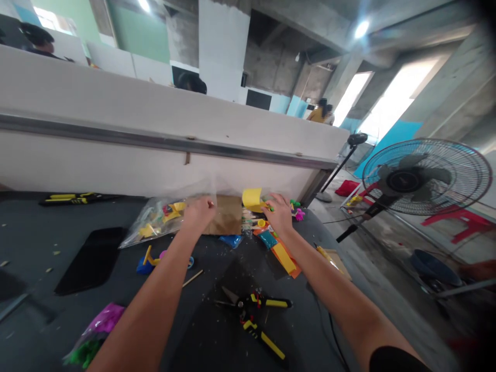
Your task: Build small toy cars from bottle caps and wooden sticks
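My left hand (198, 213) is closed, its fingertips pinched together in front of a brown cardboard piece (229, 214). What the pinch holds, if anything, I cannot make out. Beside that hand lies a clear plastic bag (139, 222) with yellow and coloured pieces in it. My right hand (279, 213) is curled over small yellow and green bits, right of a curved yellow sheet (252, 198); its grip is partly hidden. Below it are a teal packet (267, 238) and orange and yellow strips (283, 258). Small wooden sticks (250, 219) lie between the hands.
Black-and-yellow pliers (246, 306) lie spread in front of me. A dark phone-like slab (91, 258), another yellow-handled tool (73, 198) and a purple-and-green bag (103, 328) are at left. A white partition (116, 165) borders the table; a fan (418, 178) stands at right.
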Action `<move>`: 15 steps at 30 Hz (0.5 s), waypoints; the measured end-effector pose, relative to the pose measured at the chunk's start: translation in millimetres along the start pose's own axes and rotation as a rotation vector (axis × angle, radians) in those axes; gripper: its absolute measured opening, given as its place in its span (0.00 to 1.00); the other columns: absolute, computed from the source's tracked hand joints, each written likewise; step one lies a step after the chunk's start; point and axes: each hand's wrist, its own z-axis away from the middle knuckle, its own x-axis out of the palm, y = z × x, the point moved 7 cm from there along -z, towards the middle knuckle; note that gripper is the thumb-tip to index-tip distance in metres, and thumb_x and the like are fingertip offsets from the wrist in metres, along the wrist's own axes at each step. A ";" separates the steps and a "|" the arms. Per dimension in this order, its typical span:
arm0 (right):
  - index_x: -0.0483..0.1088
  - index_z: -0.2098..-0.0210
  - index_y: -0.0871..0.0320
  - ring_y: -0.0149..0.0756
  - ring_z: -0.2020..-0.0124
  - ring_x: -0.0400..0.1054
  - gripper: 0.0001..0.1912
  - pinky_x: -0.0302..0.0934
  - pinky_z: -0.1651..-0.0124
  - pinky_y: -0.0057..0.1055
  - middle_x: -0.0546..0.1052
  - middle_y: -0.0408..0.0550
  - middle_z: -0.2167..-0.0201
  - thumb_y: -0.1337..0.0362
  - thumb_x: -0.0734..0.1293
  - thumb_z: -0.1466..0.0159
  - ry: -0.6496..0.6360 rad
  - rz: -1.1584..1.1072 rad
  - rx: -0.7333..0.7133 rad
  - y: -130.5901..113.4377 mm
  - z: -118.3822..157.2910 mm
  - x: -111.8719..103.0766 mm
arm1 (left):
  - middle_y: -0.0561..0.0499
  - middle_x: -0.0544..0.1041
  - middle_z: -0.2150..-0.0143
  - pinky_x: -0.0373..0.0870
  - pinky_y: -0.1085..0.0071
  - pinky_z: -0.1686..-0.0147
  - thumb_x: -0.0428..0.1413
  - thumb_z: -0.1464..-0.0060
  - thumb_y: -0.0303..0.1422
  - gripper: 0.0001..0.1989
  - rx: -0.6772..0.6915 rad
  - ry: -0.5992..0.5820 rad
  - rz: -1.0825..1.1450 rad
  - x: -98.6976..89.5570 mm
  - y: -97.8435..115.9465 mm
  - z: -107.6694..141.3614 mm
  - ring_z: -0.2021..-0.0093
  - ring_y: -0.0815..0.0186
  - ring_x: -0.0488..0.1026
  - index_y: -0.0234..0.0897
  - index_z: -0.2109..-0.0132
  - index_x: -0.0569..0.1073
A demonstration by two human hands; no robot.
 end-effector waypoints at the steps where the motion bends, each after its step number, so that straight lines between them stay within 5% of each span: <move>1: 0.72 0.68 0.56 0.45 0.42 0.53 0.06 0.47 0.41 0.44 0.68 0.51 0.48 0.62 0.64 0.41 0.000 0.090 -0.103 -11.6 -1.0 1.2 | 0.42 0.77 0.63 0.64 0.62 0.59 0.46 0.48 0.32 0.11 0.006 0.021 -0.006 -10.9 -0.6 -1.6 0.59 0.55 0.73 0.39 0.63 0.73; 3: 0.72 0.64 0.56 0.44 0.41 0.52 0.09 0.47 0.41 0.44 0.68 0.52 0.48 0.63 0.60 0.37 -0.066 0.205 -0.273 -35.1 1.2 16.2 | 0.45 0.77 0.67 0.65 0.66 0.64 0.46 0.47 0.35 0.11 0.035 0.088 -0.007 -31.1 -0.4 -2.9 0.64 0.58 0.73 0.41 0.64 0.72; 7: 0.67 0.54 0.59 0.42 0.42 0.53 0.13 0.49 0.43 0.40 0.69 0.56 0.50 0.65 0.55 0.34 -0.427 0.285 -0.508 -77.3 19.6 82.8 | 0.50 0.75 0.71 0.62 0.70 0.70 0.48 0.48 0.37 0.10 0.050 0.146 0.005 -49.7 -1.1 -0.8 0.70 0.62 0.71 0.41 0.65 0.72; 11: 0.68 0.56 0.59 0.40 0.50 0.63 0.13 0.56 0.49 0.36 0.73 0.54 0.58 0.60 0.56 0.34 -0.529 0.278 -0.534 -101.9 32.4 127.9 | 0.52 0.74 0.74 0.60 0.72 0.72 0.48 0.49 0.38 0.10 0.063 0.141 0.022 -52.8 -2.8 1.8 0.72 0.64 0.70 0.40 0.65 0.71; 15: 0.62 0.48 0.61 0.46 0.44 0.57 0.24 0.53 0.46 0.43 0.67 0.59 0.48 0.51 0.60 0.38 -0.577 0.294 -0.559 -109.0 42.6 141.1 | 0.53 0.75 0.71 0.61 0.73 0.71 0.48 0.50 0.36 0.08 0.107 0.175 0.083 -58.1 -6.2 -0.1 0.71 0.65 0.70 0.41 0.66 0.71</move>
